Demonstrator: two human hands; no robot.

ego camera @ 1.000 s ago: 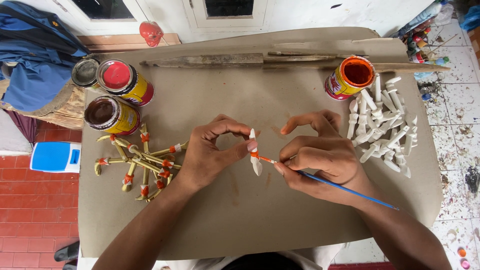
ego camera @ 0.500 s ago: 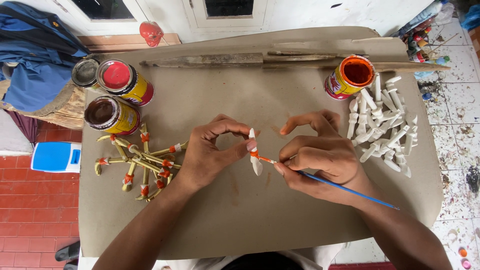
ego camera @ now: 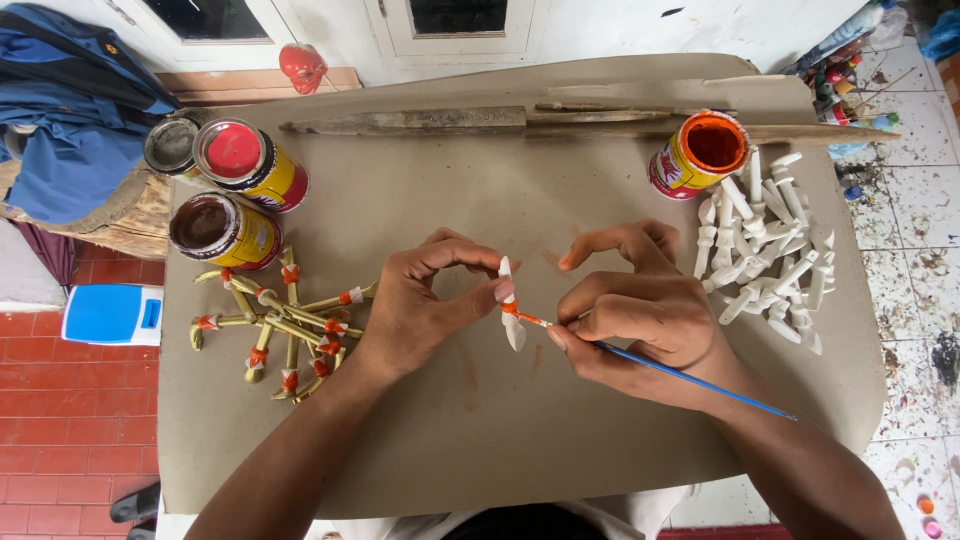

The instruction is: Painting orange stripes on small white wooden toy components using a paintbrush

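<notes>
At frame centre the left hand [ego camera: 415,315] pinches a white peg [ego camera: 511,303] while the right hand [ego camera: 650,310] grips a brush [ego camera: 690,379], banding it orange; steady rotation seems needed next.

Paint cans [ego camera: 238,176]: four, all open
Hands [ego camera: 415,310]: two
Brushes [ego camera: 690,378]: one, blue-handled
Held white pegs [ego camera: 510,303]: one
White pegs piled [ego camera: 768,250]: too many to count
Gold painted pegs [ego camera: 280,325]: about ten
</notes>
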